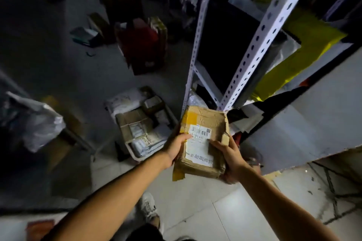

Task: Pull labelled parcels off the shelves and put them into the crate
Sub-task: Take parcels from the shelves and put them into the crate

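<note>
I hold a battered cardboard parcel (203, 143) in both hands above the tiled floor (195, 211), just beside the white perforated uprights of a metal shelf rack (260, 45). My left hand (177, 147) grips the box's left edge, thumb laid across the top toward the white shipping label (198, 139), the other fingers curled out of sight beneath. My right hand (231, 155) clamps the right edge, thumb pressed onto the label's right side, fingers wrapped under the box. Yellow tape (191, 118) covers the box's far-left corner and trails off its near-left corner.

At 10 o'clock from the parcel, low on the floor, sits the white crate (137, 157), already holding several labelled cardboard boxes (135, 123) and pale mailers. At 2 o'clock, a yellow bag (293, 56) lies on the shelf beside a silvery pouch. A red bag (141, 43) stands at 11 o'clock, farther off in the dark. At 9 o'clock, a crumpled white plastic bag (43, 123) rests on stacked cartons. My white sneaker (148, 207) shows at 6 o'clock.
</note>
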`<state>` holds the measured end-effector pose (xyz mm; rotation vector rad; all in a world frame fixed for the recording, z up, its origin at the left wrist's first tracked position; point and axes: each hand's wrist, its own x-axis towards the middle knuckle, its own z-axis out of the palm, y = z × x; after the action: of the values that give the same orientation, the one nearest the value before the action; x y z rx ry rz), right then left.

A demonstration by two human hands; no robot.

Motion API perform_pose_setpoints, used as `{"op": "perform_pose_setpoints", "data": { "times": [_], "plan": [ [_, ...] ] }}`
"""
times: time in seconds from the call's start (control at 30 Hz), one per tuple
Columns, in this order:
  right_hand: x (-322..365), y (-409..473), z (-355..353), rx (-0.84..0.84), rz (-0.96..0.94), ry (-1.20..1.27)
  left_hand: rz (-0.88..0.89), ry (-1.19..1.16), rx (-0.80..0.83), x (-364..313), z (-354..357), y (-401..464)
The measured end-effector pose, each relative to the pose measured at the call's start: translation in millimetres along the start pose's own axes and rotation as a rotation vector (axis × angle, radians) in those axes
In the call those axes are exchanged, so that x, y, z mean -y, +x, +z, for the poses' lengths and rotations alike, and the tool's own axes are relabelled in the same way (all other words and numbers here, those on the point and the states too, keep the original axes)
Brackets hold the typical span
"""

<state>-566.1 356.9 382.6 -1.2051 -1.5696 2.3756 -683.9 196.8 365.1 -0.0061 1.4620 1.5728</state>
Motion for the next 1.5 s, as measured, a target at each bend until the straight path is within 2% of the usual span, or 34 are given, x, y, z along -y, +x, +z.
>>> {"op": "perform_pose_setpoints", "data": {
  "times": [0.13, 0.23, 0.33, 0.5, 0.67, 0.83, 1.07, 1.33, 1.5],
  "plan": [
    [-3, 25, 38, 0.069, -0.003, -0.082, -0.031, -0.035, -0.090, 1, -44, 3],
    [-12, 45, 59, 0.146, -0.007, -0.103, -0.047, -0.020, -0.094, -3, -77, 10],
    [-24, 68, 78, 0.141, -0.020, -0.094, -0.084, 0.007, -0.091, -12, -102, 22],
    [-37, 105, 95, 0.113, 0.063, -0.096, -0.112, 0.018, -0.126, -15, -128, 45],
    [-31, 149, 108, 0.170, 0.141, -0.152, -0.160, -0.061, -0.186, -12, -146, 73],
    [-22, 204, 131, 0.240, 0.174, -0.264, -0.092, -0.220, -0.224, -35, -168, 102],
    [-7, 281, 165, 0.276, 0.233, -0.535, -0.136, -0.295, -0.366, -62, -197, 150],
    [-5, 315, 194, 0.271, 0.276, -0.440, -0.192, -0.206, -0.321, -86, -233, 192],
    [-3, 339, 203, 0.191, 0.333, -0.393, -0.242, -0.222, -0.295, -93, -247, 227]
  ]
}}
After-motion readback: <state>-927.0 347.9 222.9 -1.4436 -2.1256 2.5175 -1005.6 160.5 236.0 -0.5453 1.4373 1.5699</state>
